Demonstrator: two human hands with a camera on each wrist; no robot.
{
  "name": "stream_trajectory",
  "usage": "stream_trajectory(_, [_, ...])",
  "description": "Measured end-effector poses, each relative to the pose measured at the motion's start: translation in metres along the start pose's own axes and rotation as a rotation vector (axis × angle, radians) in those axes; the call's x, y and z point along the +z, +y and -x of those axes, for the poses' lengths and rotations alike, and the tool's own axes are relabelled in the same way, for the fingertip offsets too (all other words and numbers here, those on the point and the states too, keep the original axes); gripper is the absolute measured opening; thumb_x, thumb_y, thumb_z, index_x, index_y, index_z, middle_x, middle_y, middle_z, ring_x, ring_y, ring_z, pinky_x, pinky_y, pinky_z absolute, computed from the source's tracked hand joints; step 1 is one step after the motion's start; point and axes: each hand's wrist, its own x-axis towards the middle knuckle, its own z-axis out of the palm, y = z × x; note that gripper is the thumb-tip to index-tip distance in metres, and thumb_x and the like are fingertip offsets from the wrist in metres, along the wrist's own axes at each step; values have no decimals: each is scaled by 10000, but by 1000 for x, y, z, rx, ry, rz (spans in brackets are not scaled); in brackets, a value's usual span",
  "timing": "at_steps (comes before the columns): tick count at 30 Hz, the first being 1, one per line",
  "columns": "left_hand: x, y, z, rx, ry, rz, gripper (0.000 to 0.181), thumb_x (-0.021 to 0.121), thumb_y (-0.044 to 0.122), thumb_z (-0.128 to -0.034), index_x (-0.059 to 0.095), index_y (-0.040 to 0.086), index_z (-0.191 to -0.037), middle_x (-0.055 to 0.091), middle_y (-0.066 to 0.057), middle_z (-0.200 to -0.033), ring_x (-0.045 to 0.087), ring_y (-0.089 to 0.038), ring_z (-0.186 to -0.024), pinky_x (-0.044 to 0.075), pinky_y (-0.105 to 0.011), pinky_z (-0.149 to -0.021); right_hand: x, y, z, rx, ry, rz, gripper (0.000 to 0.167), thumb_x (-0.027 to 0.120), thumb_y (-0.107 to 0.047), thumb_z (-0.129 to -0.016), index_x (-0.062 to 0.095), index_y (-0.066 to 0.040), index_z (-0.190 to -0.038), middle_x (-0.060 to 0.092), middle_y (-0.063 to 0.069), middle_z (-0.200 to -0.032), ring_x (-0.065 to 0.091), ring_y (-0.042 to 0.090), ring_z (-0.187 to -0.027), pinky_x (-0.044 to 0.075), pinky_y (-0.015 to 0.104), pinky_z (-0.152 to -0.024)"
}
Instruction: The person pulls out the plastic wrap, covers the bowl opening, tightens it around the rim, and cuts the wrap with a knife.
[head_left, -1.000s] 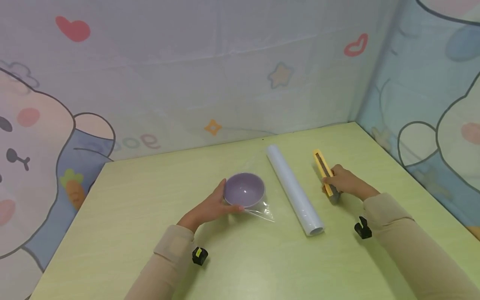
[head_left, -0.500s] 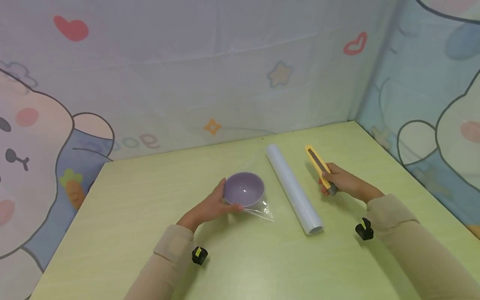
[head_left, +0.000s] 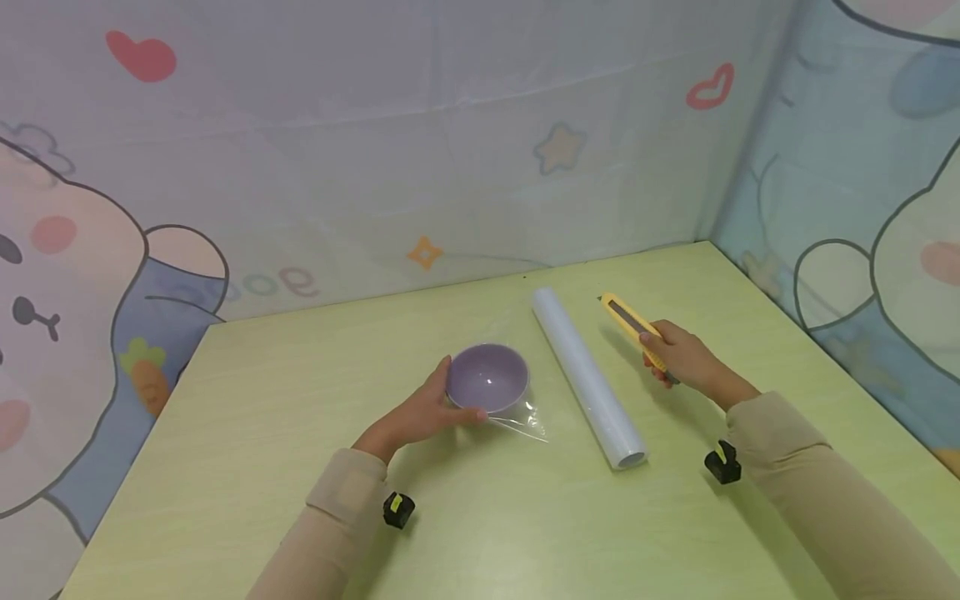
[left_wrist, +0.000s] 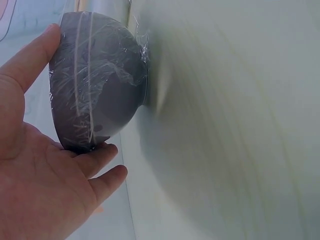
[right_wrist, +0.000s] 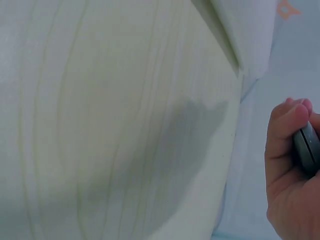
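Note:
A purple bowl [head_left: 487, 379] stands upright on the table, with clear plastic wrap [head_left: 529, 422] stretched over it and a loose edge spread out at its lower right. My left hand [head_left: 416, 419] holds the bowl by its left side, thumb at the near rim. In the left wrist view, wrinkled film clings to the bowl's wall [left_wrist: 112, 85]. To the right, my right hand [head_left: 686, 358] grips a yellow utility knife [head_left: 626, 317] above the table. A small dark tip sticks out of its far end, pointing up and left. Only its grey butt [right_wrist: 307, 150] shows in the right wrist view.
Between the two hands a roll of plastic wrap [head_left: 588, 379] lies slantwise on the pale green table [head_left: 285, 433]. Cartoon-printed cloth [head_left: 480, 167] hangs behind the table and along its sides.
The utility knife has been lifted and turned in my right hand, its far end swinging left towards the roll. The dark tip now shows. My left hand and the bowl have stayed put.

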Motion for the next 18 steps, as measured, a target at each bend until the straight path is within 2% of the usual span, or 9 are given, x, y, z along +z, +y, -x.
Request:
stream_trajectory(4, [0, 1, 1, -22, 7, -30, 1093, 758, 334, -742, -3, 57, -1475, 222, -138, -1487, 218, -289, -1375, 185, -521, -1100, 1, 1, -1, 31, 75, 57, 505, 342, -427, -982, 405, 48, -1143, 551, 140, -734, 478, 124, -495, 468, 349, -469])
stream_trajectory(7, [-1, 1, 1, -37, 9, -40, 1139, 761, 366, -731, -41, 46, -1474, 153, -148, -1518, 167, -297, -1396, 165, -525, -1107, 2, 2, 0, 46, 95, 79, 526, 354, -472, -966, 439, 29, -1104, 550, 116, -690, 457, 121, -460, 450, 336, -446])
stream_trajectory(12, [-2, 2, 2, -26, 5, -45, 1115, 758, 361, -735, -16, 48, -1474, 198, -146, -1498, 212, -301, -1378, 187, -527, -1098, 5, 2, 2, 44, 109, 102, 575, 365, -540, -936, 473, 9, -1070, 515, 46, -616, 431, 132, -432, 424, 329, -423])
stream_trajectory(15, [-2, 4, 2, -16, 1, -44, 1088, 754, 347, -744, 4, 47, -1473, 236, -141, -1478, 246, -301, -1359, 204, -531, -1089, 5, 0, 2, 46, 95, 11, 601, 356, -540, -939, 449, 27, -1116, 518, 41, -656, 465, 125, -467, 446, 329, -458])
stream_trajectory(18, [-3, 5, 3, -17, -2, -37, 1090, 757, 333, -743, -2, 55, -1474, 233, -131, -1478, 241, -289, -1359, 199, -521, -1093, 4, -3, 2, 47, 46, -156, 558, 360, -439, -974, 381, 56, -1230, 547, 32, -737, 539, 95, -566, 500, 306, -550])
